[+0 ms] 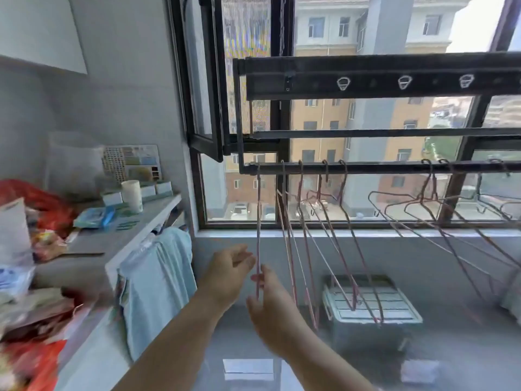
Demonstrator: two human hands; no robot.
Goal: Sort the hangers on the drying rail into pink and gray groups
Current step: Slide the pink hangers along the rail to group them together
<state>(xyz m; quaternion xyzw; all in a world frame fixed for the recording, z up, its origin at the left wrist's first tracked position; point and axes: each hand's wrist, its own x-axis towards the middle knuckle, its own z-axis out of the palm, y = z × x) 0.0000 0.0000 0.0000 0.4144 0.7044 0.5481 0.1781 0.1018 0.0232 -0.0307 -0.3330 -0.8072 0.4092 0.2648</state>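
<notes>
Far left end of the dark metal drying rail (375, 167), and that's where the action is: a thin pink wire hanger (258, 221) hangs edge-on from it, so it shows as little more than a line. The right hand (272, 303) pinches its lower part between thumb and fingers. The left hand (229, 268) is released, fingers loosely extended right beside the wire; whether they touch it, I cannot tell.

To the right along the rail hangs a cluster of pinkish wire hangers (322, 230), swung at a slant. Further right, a second bunch of wire hangers (431, 193) sits against the bright window, where pink and gray are hard to tell apart. The last of them are cut off by the right edge.

Near left, a light blue towel (160, 277) drapes below a cluttered gray shelf (135, 230), its near contents a red blur. A white slatted crate (375, 306) sits on the floor behind the hangers.
</notes>
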